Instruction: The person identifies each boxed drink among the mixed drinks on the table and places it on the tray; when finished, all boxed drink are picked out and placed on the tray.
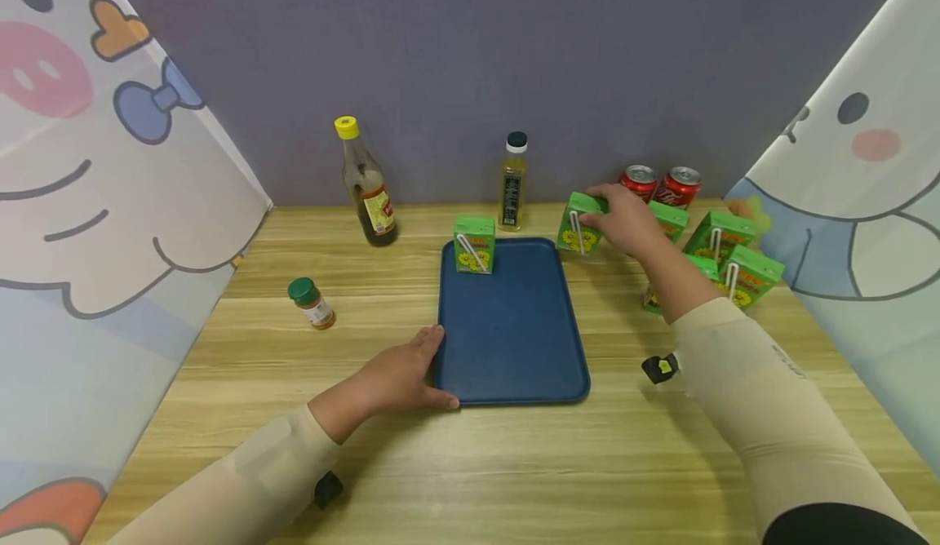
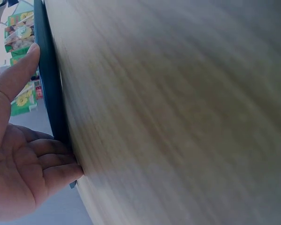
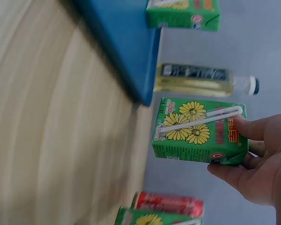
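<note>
My right hand (image 1: 626,217) grips a green juice box (image 1: 575,233) by its upper end, to the right of the tray's far right corner. In the right wrist view this juice box (image 3: 196,127) shows yellow flowers and a white straw, with thumb and fingers on opposite sides. My left hand (image 1: 392,375) touches the near left corner of the dark blue tray (image 1: 514,333), fingers along the left edge and thumb at the front edge. Another green juice box (image 1: 474,247) stands upright in the tray's far left corner.
Several more juice boxes (image 1: 751,277) stand at the right, partly behind my right forearm. Behind them are two red cans (image 1: 677,189). An oil bottle (image 1: 512,190) and a dark sauce bottle (image 1: 373,201) stand along the back wall. A green-capped spice jar (image 1: 314,307) is at left.
</note>
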Demonstrator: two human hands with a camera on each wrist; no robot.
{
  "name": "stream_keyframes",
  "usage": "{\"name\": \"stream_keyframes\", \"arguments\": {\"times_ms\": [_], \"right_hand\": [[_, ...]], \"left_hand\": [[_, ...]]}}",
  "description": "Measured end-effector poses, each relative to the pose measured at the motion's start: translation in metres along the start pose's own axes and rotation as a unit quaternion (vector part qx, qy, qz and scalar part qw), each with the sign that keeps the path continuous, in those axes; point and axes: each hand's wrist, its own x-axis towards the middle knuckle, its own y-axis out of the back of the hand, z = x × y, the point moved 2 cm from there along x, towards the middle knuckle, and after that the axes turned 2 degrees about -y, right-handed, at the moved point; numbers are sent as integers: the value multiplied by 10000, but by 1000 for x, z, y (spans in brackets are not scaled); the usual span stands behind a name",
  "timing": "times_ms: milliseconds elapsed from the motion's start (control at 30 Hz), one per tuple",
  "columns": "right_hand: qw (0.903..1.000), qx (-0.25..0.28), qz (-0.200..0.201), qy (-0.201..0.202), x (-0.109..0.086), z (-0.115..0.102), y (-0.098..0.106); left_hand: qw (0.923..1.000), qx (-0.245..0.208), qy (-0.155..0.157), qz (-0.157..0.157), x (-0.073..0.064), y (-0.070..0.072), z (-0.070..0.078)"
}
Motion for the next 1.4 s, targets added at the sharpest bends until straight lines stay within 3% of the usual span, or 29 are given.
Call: {"name": "stream_keyframes", "arguments": {"times_ms": [333, 600, 800, 1133, 1267, 1400], "right_hand": [[9985, 297, -385, 259, 5, -35, -31], [9960, 200, -424, 759, 11, -37, -53], [9953, 174, -427, 851, 12, -36, -59], [9935, -69, -606, 958, 10, -32, -55], [9936, 153, -694, 873, 4, -28, -39], [9944, 414, -502, 835, -6, -23, -16]], "left_hand": [[10000, -28, 12, -27, -1, 0, -1], [10000, -11, -67, -1, 1, 0, 1], [10000, -1, -26, -24, 1, -1, 0], [10000, 18, -6, -55, 0, 0, 0], [10000, 4, -37, -69, 0, -1, 0], [10000, 8, -38, -33, 0, -1, 0]]}}
